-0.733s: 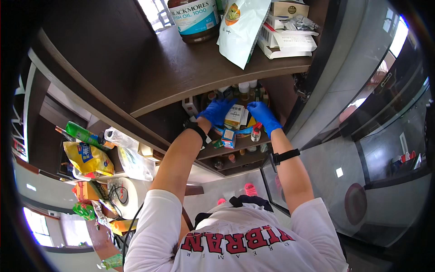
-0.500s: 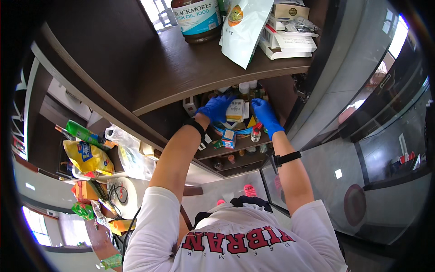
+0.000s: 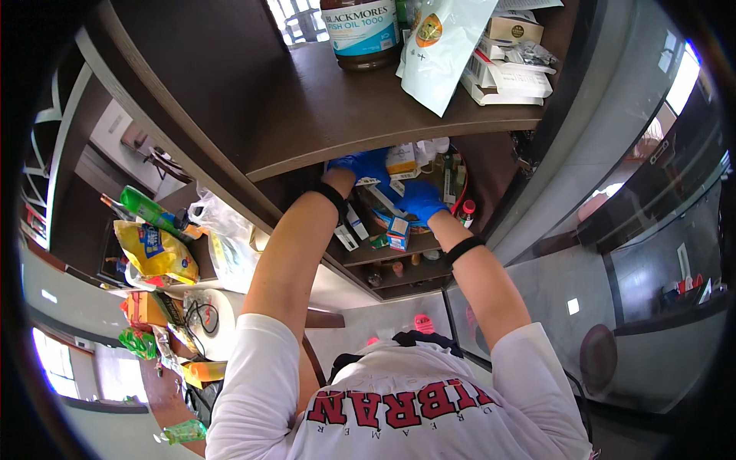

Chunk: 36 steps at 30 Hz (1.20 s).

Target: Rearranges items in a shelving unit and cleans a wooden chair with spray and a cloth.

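Note:
My left hand (image 3: 357, 164), in a blue glove, reaches under the upper shelf's edge into a round basket (image 3: 465, 179). Its fingers are partly hidden among packages, so its grip cannot be made out. My right hand (image 3: 420, 202), also blue-gloved, lies low over the basket, fingers stretched leftward toward the other hand. Just above it is a white and yellow box (image 3: 400, 159). A small blue, white and red box (image 3: 398, 233) stands at the basket's near side. To the right of my right hand is a small bottle with a red cap (image 3: 467, 211).
Above my hands, the upper shelf (image 3: 307, 115) holds a brown jar (image 3: 359, 34), a white pouch (image 3: 446, 54) and stacked cartons (image 3: 510, 73). White boxes (image 3: 353, 226) lie left of the basket. A glass door (image 3: 529, 299) stands at right. A yellow bag (image 3: 156, 253) sits at left.
My right hand has moved left and down across the basket, toward my left hand. My left hand has gone further under the shelf edge. The view has shifted slightly.

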Available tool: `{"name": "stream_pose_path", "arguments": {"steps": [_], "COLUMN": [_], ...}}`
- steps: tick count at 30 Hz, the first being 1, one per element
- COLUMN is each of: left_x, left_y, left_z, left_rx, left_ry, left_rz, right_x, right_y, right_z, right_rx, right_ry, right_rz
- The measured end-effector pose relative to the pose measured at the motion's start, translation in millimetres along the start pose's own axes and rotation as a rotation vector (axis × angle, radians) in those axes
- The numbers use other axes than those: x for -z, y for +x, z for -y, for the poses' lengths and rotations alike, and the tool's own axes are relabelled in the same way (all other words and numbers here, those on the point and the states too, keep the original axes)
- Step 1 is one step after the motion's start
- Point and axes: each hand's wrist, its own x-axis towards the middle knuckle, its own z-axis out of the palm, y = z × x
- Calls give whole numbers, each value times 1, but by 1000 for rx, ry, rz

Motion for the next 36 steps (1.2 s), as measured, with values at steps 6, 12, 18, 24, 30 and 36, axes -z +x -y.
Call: {"name": "stream_pose_path", "arguments": {"steps": [6, 12, 18, 24, 30, 36], "left_x": [2, 7, 8, 12, 14, 14], "left_y": [-23, -21, -15, -9, -21, -3], "left_z": [-1, -1, 2, -8, -11, -22], "left_rx": [86, 104, 119, 142, 208, 194], "left_ry": [-46, -80, -101, -132, -161, -164], "left_rz": [6, -5, 3, 14, 41, 37], "right_x": [2, 16, 35, 26, 0, 15], "right_y": [-4, 20, 29, 25, 38, 23], "right_z": [23, 14, -7, -20, -21, -43], "right_rx": [-22, 215, 212, 308, 326, 136], "right_ry": [-148, -71, 369, -366, -66, 42], "right_rz": [77, -157, -292, -10, -292, -256]}}
